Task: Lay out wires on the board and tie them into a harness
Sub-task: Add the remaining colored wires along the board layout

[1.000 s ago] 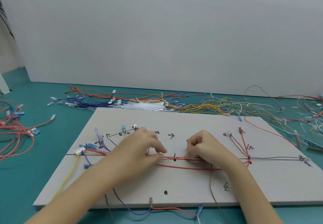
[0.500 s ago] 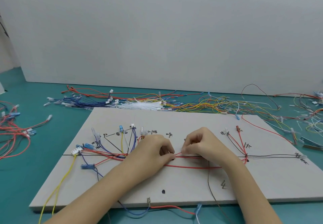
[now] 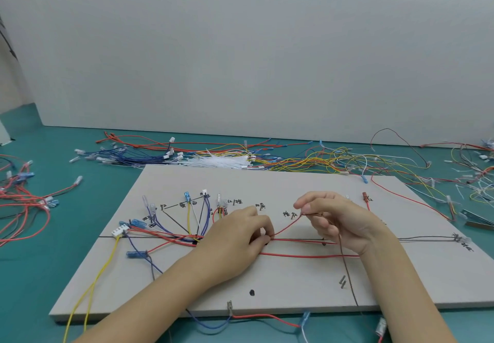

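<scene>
Teal tabletop (image 3: 40,275), plain grey wall (image 3: 240,48) behind, metal tool (image 3: 478,221) at far rt edge.

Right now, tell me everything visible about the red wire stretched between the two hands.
The red wire is thin, flexible and plastic-insulated. It rises in a taut diagonal off the grey board, from the left hand, which pinches its lower end at the board's black centre line, up to the right hand, whose fingertips pinch its upper end together with a brown wire. Its ends are hidden by the fingers.
</scene>
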Demonstrator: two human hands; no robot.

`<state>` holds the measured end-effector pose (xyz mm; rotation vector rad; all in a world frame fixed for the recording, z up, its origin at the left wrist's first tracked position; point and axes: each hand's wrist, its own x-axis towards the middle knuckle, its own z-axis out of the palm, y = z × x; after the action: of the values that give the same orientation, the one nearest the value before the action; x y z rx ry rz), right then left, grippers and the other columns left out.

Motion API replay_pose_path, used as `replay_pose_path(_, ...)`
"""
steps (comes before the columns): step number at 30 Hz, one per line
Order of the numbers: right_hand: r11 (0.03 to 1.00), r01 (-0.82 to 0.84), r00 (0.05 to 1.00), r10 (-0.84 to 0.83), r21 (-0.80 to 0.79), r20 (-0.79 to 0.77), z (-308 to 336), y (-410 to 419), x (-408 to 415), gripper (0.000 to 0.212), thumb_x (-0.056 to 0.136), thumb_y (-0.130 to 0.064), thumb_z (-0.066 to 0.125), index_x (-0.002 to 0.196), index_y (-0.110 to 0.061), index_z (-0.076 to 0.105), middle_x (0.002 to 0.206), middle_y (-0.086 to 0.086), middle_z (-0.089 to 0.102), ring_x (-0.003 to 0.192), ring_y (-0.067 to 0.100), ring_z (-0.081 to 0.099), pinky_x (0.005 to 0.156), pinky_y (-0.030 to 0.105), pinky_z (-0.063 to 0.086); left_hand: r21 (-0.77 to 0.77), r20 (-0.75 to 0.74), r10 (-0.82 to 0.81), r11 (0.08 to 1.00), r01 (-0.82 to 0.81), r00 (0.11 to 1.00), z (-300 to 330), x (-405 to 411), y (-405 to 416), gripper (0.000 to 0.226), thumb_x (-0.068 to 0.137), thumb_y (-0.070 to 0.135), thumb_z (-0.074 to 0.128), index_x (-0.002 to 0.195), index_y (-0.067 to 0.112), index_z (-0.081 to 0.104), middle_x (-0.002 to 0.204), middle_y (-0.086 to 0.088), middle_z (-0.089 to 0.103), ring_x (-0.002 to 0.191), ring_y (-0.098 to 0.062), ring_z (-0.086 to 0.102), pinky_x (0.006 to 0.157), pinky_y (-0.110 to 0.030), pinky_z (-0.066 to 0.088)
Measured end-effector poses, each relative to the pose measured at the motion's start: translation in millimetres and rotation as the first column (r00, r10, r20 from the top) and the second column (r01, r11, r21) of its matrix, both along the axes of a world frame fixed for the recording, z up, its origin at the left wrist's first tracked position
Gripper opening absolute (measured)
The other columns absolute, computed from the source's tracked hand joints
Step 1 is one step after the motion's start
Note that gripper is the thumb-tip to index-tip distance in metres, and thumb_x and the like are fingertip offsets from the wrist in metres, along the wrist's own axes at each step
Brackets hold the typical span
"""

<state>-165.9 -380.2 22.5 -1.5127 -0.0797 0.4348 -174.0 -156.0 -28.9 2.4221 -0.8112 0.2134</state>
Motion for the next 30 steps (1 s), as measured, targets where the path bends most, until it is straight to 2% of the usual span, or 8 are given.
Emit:
replay_pose_path(3,0.996,-0.002,1.0,0.0,0.091,0.021,-0.6,-0.9,-0.3,0.016,0.068,-0.013,0.063,0.075,-0.014,0.078,0.054,0.005,0.059,0.035,0.008,0.046,0.033,0.014,0.034,0.007,0.002,-0.005,1.0,0.005,1.0,0.4,0.0,0.8,0.007,0.095,0.034,0.053,0.098,0.036,0.059,0.083,0.015,0.043,0.08,0.0,0.043,0.073,-0.028,0.042)
replay_pose_path(5,0.986,0.0,1.0,-0.005,0.169,0.027,-2.2,-2.0,0.8,0.023,0.068,-0.013,0.06,0.081,-0.012,0.079,0.076,0.01,0.073,0.042,0.009,0.053,0.035,0.014,0.039,0.001,-0.003,-0.004,1.0,0.004,1.0,0.7,0.2,1.5,0.007,0.095,0.033,0.054,0.098,0.035,0.06,0.084,0.014,0.044,0.08,0.0,0.044,0.075,-0.031,0.045)
replay_pose_path(8,0.981,-0.049,0.997,0.039,0.187,0.06,-3.6,-4.3,1.7,0.034,0.073,-0.007,0.056,0.099,-0.014,0.078,0.109,0.011,0.073,0.054,0.011,0.063,0.039,0.015,0.043,-0.001,-0.003,-0.001,1.0,0.001,1.0,0.9,-0.6,1.0,0.008,0.095,0.033,0.054,0.097,0.035,0.061,0.085,0.012,0.046,0.08,-0.001,0.045,0.076,-0.033,0.047)
replay_pose_path(10,0.982,-0.071,0.994,0.055,0.176,0.098,-5.0,-2.3,1.7,0.039,0.071,-0.001,0.067,0.105,-0.018,0.076,0.117,0.009,0.07,0.062,0.013,0.069,0.041,0.015,0.045,-0.001,-0.006,0.003,1.0,-0.003,1.0,1.1,-0.5,0.5,0.008,0.095,0.034,0.054,0.097,0.035,0.062,0.085,0.012,0.046,0.08,-0.001,0.046,0.077,-0.033,0.047)
replay_pose_path(12,0.99,-0.033,0.989,0.013,0.135,0.149,-6.1,1.9,1.7,0.039,0.066,-0.004,0.077,0.102,-0.019,0.077,0.114,0.009,0.071,0.064,0.016,0.07,0.043,0.016,0.046,0.0,-0.012,0.006,1.0,-0.006,1.0,1.2,-0.1,0.6,0.009,0.095,0.034,0.054,0.097,0.035,0.062,0.086,0.012,0.046,0.081,-0.001,0.047,0.077,-0.034,0.047)
replay_pose_path(19,0.959,0.272,0.898,-0.282,0.077,0.338,-3.9,3.8,4.2,0.022,0.068,-0.023,0.075,0.085,-0.01,0.079,0.077,0.006,0.071,0.052,0.016,0.056,0.043,0.022,0.044,-0.002,-0.013,-0.021,1.0,0.021,1.0,2.7,-0.7,1.9,0.012,0.096,0.031,0.054,0.1,0.034,0.065,0.087,0.013,0.046,0.083,-0.002,0.046,0.077,-0.032,0.047)
replay_pose_path(24,0.946,0.324,0.881,-0.301,0.0,0.366,-5.5,-0.2,4.6,0.017,0.088,-0.016,0.067,0.082,-0.001,0.075,0.084,0.019,0.073,0.065,0.021,0.069,0.047,0.022,0.052,0.05,0.039,-0.051,0.998,0.049,0.998,3.7,-3.7,1.2,0.016,0.098,0.029,0.049,0.104,0.034,0.063,0.093,0.011,0.046,0.092,-0.009,0.044,0.078,-0.03,0.04)
replay_pose_path(30,0.887,0.437,0.85,-0.352,-0.15,0.391,-14.5,2.3,10.3,0.027,0.093,-0.024,0.063,0.079,0.0,0.065,0.065,0.013,0.069,0.057,0.023,0.068,0.04,0.021,0.045,0.061,0.076,-0.051,0.997,0.046,0.996,5.6,-8.5,0.7,0.022,0.096,0.029,0.048,0.107,0.029,0.067,0.093,0.009,0.048,0.094,-0.011,0.044,0.081,-0.028,0.04)
